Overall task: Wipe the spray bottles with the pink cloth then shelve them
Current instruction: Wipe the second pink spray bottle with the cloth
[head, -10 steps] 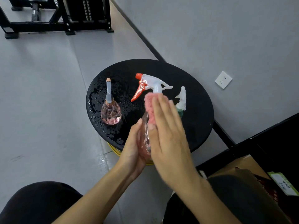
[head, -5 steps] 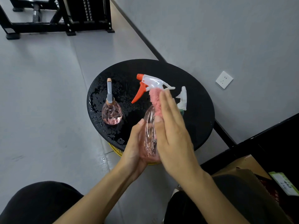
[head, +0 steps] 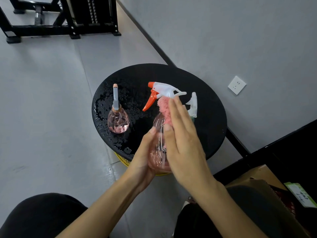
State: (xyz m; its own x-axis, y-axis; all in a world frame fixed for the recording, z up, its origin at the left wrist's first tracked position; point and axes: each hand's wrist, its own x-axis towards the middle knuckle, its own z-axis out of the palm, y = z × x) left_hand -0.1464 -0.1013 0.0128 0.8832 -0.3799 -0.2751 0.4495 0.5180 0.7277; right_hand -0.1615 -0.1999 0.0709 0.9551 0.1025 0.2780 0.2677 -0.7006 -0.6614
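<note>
A clear pink spray bottle (head: pixel 158 148) with a white and orange trigger head is held above the near edge of the round black table (head: pixel 211 121). My left hand (head: pixel 143 162) cups its base and left side. My right hand (head: pixel 184 140) lies flat on its right side, straight fingers pressing the pink cloth (head: pixel 164 108) to the neck. A small pink bottle (head: pixel 118 120) with a grey nozzle stands on the wet left part of the table. A clear-headed green bottle (head: pixel 193 104) stands behind my right hand, its body mostly hidden.
Water drops cover the table's left side. A grey wall with a white socket (head: pixel 237 85) runs along the right. A dark shelf unit (head: pixel 283 152) and a cardboard box (head: pixel 260 176) are at the lower right. A black metal frame (head: pixel 68 23) stands on the floor far back.
My right hand and the cloth have slid slightly up along the bottle toward its neck. The bottle has tilted a little in my left hand.
</note>
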